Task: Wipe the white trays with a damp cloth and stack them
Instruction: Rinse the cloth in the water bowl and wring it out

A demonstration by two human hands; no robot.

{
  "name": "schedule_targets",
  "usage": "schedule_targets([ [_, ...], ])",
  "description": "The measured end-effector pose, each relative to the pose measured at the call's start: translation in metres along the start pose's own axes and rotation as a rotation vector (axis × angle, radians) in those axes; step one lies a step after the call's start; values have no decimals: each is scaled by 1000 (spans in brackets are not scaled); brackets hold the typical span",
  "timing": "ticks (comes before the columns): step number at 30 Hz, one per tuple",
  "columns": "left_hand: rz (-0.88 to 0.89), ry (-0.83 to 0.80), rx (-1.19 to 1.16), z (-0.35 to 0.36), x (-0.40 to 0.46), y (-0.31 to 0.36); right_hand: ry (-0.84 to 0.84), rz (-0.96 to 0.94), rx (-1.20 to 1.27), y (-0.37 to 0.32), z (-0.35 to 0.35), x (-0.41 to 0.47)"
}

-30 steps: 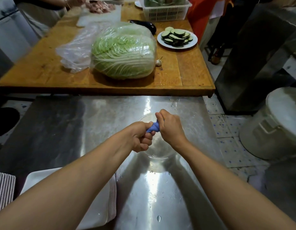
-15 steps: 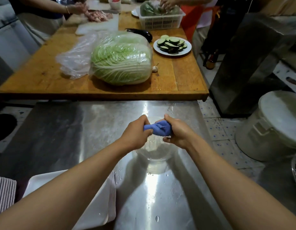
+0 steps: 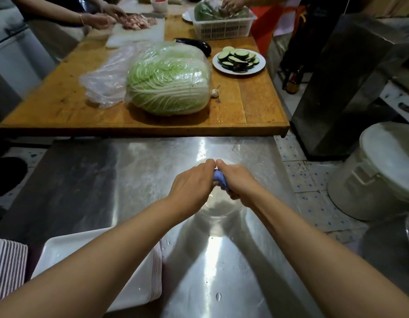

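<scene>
Steel counter [image 3: 134, 180] fronts a wooden table [image 3: 49, 106]; left hand [image 3: 192, 187] and right hand [image 3: 239, 180] clench a blue cloth [image 3: 219, 179].

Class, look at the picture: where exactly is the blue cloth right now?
In the head view, the blue cloth sits centre frame, gripped between the left hand and right hand, over the clear bowl on the steel counter.

Both hands, left [image 3: 191, 184] and right [image 3: 239, 181], clutch the blue cloth [image 3: 219, 177] over a clear bowl [image 3: 218, 206], seemingly holding water; white trays [image 3: 150, 271] sit stacked on the steel desk [image 3: 120, 180].
</scene>
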State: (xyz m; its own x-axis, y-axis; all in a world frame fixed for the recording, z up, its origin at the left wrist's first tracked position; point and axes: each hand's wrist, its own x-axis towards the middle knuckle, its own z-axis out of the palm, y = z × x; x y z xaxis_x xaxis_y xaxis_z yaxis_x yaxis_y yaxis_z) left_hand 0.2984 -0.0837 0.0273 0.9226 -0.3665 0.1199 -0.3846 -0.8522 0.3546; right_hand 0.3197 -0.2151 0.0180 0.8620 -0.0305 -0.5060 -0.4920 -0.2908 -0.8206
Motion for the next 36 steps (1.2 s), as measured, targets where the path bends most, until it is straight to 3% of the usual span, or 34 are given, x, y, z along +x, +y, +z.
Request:
schedule_targets([
  [3, -177, -107, -191, 2, 9, 3, 170, -284, -182, 3, 0, 6],
  [10, -703, -337, -950, -7, 25, 4, 247, -523, -318, 9, 2, 12],
  [17, -1118, -584, -1382, -6, 31, 4, 327, -697, -438, 11, 4, 20],
  [27, -1211, -639, -1494, 2, 29, 1, 374, -941, -606, 15, 2, 25],
  [36, -1244, -620, -1584, 3, 30, 2, 340, -928, -667, 20, 0, 35],
])
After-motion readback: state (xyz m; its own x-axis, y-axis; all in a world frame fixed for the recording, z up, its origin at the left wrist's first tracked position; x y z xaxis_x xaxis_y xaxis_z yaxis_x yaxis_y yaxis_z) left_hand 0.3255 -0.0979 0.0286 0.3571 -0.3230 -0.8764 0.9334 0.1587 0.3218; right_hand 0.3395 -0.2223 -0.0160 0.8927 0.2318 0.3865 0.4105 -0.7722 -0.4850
